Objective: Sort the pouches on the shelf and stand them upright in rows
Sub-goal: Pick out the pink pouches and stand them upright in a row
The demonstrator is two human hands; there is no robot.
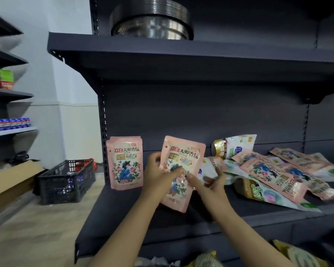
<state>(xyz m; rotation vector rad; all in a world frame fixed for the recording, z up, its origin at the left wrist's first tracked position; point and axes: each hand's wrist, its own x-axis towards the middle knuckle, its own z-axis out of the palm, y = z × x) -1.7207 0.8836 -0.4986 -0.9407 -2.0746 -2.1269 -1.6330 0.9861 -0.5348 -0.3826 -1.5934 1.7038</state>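
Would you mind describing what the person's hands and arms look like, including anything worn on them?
Both the left hand and the right hand are bare, with no gloves. Both forearms are uncovered up to the bottom edge of the picture, so no sleeve shows. No watch, bracelet or ring is visible, though the picture is somewhat blurred.

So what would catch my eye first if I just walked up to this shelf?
Probably the pink flowered pouch held up by both hands, left hand and right hand, at the middle of the dark shelf. Left of it, matching pink pouches stand upright; to the right lies a jumbled heap of pouches.
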